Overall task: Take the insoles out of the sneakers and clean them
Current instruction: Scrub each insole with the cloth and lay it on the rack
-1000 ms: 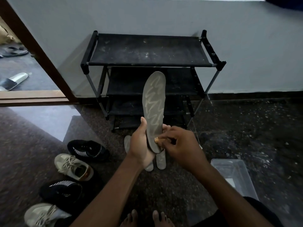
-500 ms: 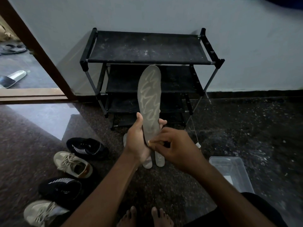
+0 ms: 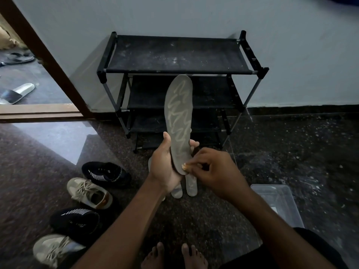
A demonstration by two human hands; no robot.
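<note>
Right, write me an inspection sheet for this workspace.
Surface: dark speckled floor, dusty.
Job's things: grey insole held upright; more insoles lying on the floor beneath it; two black sneakers and two beige sneakers in a row, left.
Clutter: clear plastic box, right.
Grips: left hand holds the grey insole's heel end; right hand pinches its heel edge.
Cables: thin strand by the rack, unclear.
Surroundings: black shoe rack against pale wall; brown door frame left, sandals beyond.
</note>
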